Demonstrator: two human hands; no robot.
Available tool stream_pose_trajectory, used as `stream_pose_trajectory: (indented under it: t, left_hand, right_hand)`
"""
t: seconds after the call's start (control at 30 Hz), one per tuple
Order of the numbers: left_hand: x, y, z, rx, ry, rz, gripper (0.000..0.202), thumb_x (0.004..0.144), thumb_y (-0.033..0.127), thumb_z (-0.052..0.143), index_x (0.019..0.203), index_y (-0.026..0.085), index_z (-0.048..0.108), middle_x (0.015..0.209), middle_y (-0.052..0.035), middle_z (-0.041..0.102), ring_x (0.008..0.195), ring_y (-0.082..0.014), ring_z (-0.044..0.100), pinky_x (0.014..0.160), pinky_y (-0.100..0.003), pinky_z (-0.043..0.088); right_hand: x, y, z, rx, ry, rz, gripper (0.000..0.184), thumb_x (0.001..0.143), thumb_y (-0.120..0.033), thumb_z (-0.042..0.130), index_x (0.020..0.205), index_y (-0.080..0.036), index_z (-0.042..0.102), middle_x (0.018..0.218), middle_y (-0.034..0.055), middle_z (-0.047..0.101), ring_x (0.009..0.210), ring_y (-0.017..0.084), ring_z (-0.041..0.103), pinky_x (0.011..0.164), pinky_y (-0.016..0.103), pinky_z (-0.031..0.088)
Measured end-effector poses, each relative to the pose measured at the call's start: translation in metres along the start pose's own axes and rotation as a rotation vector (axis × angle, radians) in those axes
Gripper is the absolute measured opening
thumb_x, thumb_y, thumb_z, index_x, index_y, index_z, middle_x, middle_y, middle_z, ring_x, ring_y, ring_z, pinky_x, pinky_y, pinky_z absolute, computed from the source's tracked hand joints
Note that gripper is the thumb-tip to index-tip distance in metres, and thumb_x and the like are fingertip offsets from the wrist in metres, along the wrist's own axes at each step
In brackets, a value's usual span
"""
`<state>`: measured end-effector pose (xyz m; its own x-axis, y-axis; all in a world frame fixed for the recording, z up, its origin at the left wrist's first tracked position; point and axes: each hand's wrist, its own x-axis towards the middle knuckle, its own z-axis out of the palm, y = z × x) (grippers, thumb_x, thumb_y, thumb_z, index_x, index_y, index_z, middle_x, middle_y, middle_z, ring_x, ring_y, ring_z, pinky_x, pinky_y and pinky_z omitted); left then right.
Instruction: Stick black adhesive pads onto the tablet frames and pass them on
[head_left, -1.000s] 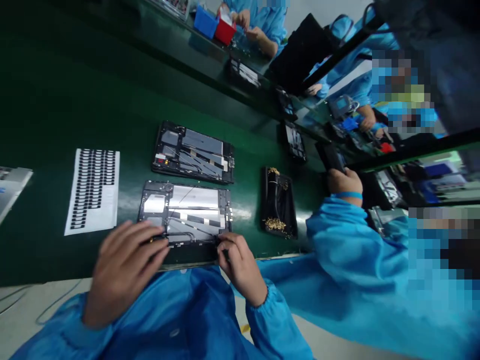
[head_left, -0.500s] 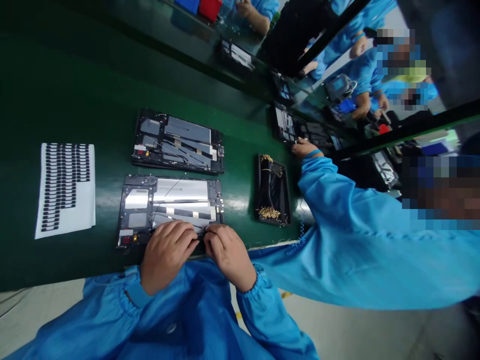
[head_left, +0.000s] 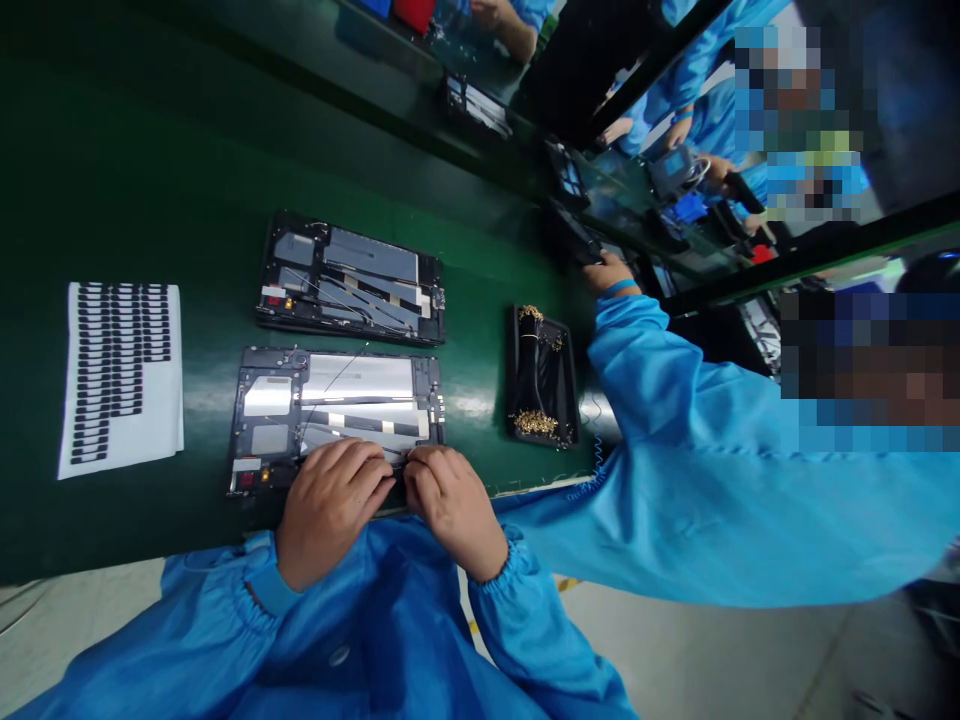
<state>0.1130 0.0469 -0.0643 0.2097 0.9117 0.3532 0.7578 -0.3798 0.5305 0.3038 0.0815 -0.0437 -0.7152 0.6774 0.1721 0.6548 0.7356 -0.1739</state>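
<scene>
The left hand (head_left: 326,510) and right hand (head_left: 454,508) curl narrowly together on the lower edge of an open tablet frame (head_left: 337,405), near the green tabletop's (head_left: 127,130) near edge; any pinched part is hidden

Floor (head_left: 675,650) — pale grey, small yellow marking (head_left: 568,584) | Workbench (head_left: 150,130) — long, dark green, glossy | Rail (head_left: 795,250) — black metal, beyond workbench | Light — even, overhead-looking
</scene>
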Motion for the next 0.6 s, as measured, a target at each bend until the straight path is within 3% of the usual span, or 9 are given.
stream_pose_trajectory:
  t: [0.2,0.43,0.6]
  left_hand:
    - [0.003,0.004,0.002,0.021,0.01,-0.003,0.009,0.097,0.022,0.056,0.096,0.021,0.065,0.106,-0.005,0.068,0.103,-0.0242,0.06,0.089,-0.041,0.043]
    - [0.008,0.006,0.003,0.013,-0.002,-0.018,0.014,0.098,0.022,0.054,0.091,0.021,0.066,0.101,-0.0041,0.069,0.099,-0.0226,0.06,0.084,-0.039,0.043]
    - [0.011,0.008,0.003,0.05,-0.011,-0.017,0.009,0.096,0.025,0.059,0.091,0.022,0.066,0.102,-0.0043,0.07,0.1,-0.0242,0.06,0.084,-0.041,0.043]
  right_hand:
    - [0.0,0.0,0.002,0.006,0.008,0.024,0.014,0.1,-0.014,0.05,0.103,-0.016,0.064,0.106,0.013,0.067,0.093,0.025,0.06,0.082,0.04,0.053]
    - [-0.01,0.012,-0.001,0.392,0.142,0.13,0.014,0.099,-0.015,0.057,0.111,-0.021,0.062,0.114,0.0107,0.066,0.109,0.021,0.063,0.092,0.038,0.056]
    - [-0.014,0.013,0.003,0.403,0.199,0.166,0.014,0.097,-0.016,0.06,0.108,-0.022,0.064,0.11,0.0106,0.067,0.106,0.022,0.065,0.089,0.039,0.057]
